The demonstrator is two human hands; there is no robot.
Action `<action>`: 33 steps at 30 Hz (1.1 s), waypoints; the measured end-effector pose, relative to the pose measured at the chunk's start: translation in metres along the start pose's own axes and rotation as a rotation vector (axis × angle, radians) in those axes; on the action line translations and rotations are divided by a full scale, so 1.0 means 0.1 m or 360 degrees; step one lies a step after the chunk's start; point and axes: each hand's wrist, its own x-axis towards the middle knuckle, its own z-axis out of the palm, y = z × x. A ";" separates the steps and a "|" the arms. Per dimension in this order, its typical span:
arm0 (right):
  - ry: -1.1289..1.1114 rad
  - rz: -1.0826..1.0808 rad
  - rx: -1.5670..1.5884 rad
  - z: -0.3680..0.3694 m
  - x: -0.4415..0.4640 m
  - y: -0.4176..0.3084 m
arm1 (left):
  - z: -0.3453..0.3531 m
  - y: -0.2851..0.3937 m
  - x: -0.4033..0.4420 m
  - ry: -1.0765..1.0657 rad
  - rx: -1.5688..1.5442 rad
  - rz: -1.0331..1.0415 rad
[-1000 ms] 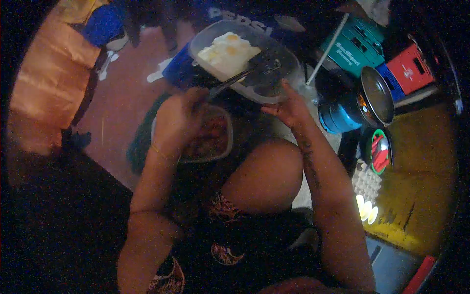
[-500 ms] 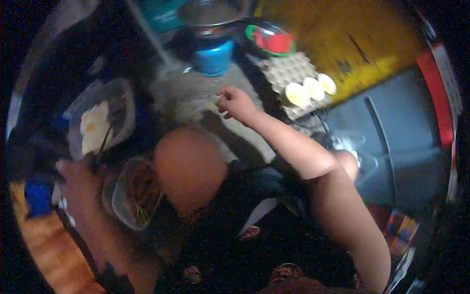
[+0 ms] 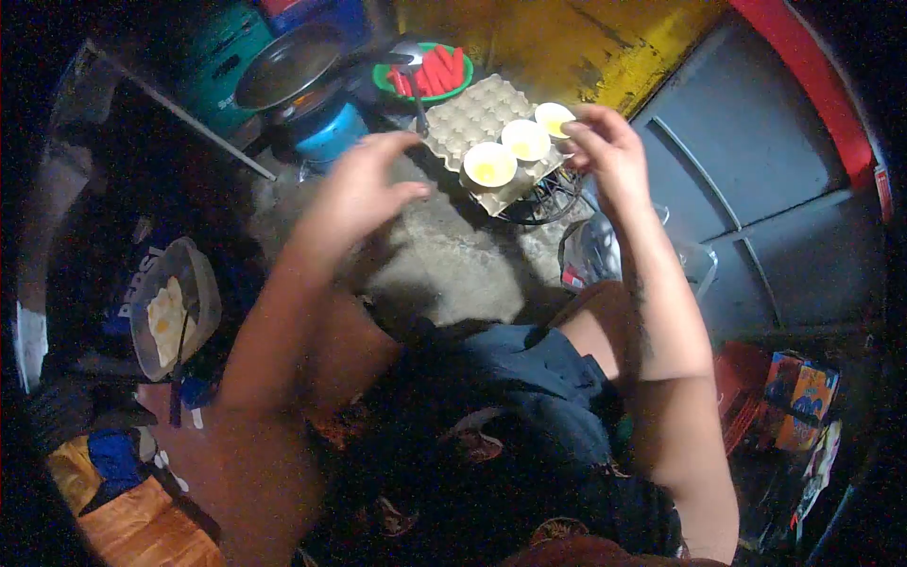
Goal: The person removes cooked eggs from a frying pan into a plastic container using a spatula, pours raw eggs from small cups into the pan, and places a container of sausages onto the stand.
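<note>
Three small white bowls with raw egg in them stand in a row on a grey egg tray (image 3: 475, 111): a near bowl (image 3: 489, 166), a middle bowl (image 3: 525, 140) and a far bowl (image 3: 552, 119). The fingers of my right hand (image 3: 612, 156) are closed at the right rim of the far bowl. My left hand (image 3: 364, 189), slightly blurred, is held out with thumb and fingers apart and nothing in it. Just beyond its fingertips, a spatula (image 3: 418, 99) with a dark handle rests against a green plate (image 3: 383, 83) of red sausages (image 3: 439, 74).
A dark frying pan (image 3: 291, 68) sits over a blue burner (image 3: 331, 135) at the upper left. Fried eggs (image 3: 168, 321) lie in a clear plastic container (image 3: 210, 283) at the left. A wire stand (image 3: 553, 200) is under the egg tray, beside a clear plastic bag (image 3: 595, 248).
My right hand has moved up and right to the far bowl. My left hand has come up from the lower left toward the spatula. The view has turned.
</note>
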 end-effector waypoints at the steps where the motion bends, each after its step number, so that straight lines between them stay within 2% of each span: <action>1: 0.0114 0.0009 -0.0014 -0.20 0.02 0.05 | 0.32 -0.01 0.20 0.0009 0.0030 0.0019; 2: 0.0226 0.0018 -0.0021 -0.37 0.03 0.11 | 0.63 -0.05 0.37 0.0018 0.0068 0.0038; 4: 0.0497 0.0232 0.0360 -0.51 -0.05 -0.05 | 1.13 -0.21 0.69 -0.0167 0.0150 0.0055; 6: 0.0541 0.0185 0.0596 -0.74 -0.05 -0.09 | 1.44 -0.18 0.82 -0.0259 0.0269 -0.0101; 9: 0.0555 0.0173 0.0664 -0.98 -0.07 -0.08 | 1.69 -0.16 0.96 -0.0379 0.0304 -0.0295; 17: 0.0471 0.0259 0.0677 -1.13 -0.03 0.07 | 2.04 -0.38 1.05 -0.0441 0.0215 -0.0405; 23: 0.0476 0.0281 0.0728 -1.11 -0.05 0.03 | 2.20 -0.48 1.05 -0.0282 0.0137 -0.0367; 26: 0.0516 0.0288 0.0723 -1.10 -0.04 0.03 | 2.21 -0.52 1.04 -0.0195 0.0076 -0.0213; 33: 0.0531 0.0306 0.0735 -1.05 -0.01 0.05 | 2.22 -0.51 0.97 -0.0038 -0.0056 -0.0230</action>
